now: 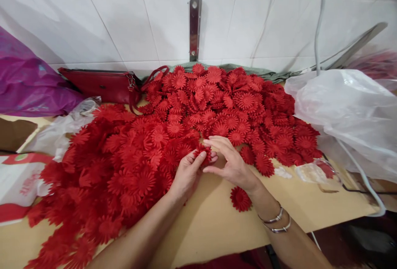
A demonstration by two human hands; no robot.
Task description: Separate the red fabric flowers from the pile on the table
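Between the thumb and fingers of my left hand (190, 170) is a red artificial flower (204, 155), its petals partly covered by the thumb. My right hand (231, 161) is beside it, thumb and fingers apart and curved around the flower's right side; whether a fingertip touches it I cannot tell. A single darker red flower (240, 199) lies on the table below my right wrist. Loose red petal pieces (133, 170) are heaped to the left of my hands, and another large heap of red flower pieces (217, 99) lies behind them.
The wooden table (297, 215) meets a white tiled wall (167, 21). A dark red purse (99, 85) and a purple bag (31, 79) stand at the back left. On the right are a white plastic bag (350, 108) and a pale cable (359, 165). A printed white-and-red packet (18, 184) lies at left.
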